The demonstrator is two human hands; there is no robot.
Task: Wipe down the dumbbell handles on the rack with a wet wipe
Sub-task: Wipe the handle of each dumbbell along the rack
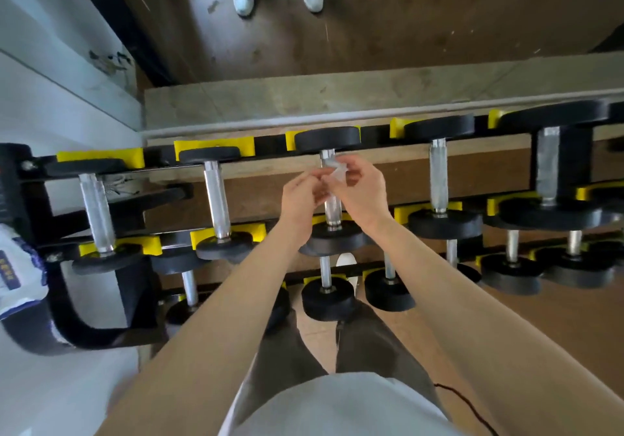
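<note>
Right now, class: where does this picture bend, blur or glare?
Head view: the wide lens bows the rack into an arc; the wipe between left hand and right hand looks soft and blurred; the handles catch bright glare.

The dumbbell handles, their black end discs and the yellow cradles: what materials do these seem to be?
Dumbbell handles: bare metal, silvery, with bright glints and a rough knurled middle. End discs: matte black, probably rubber-coated. Yellow cradles: smooth, uniform colour, likely plastic.
</note>
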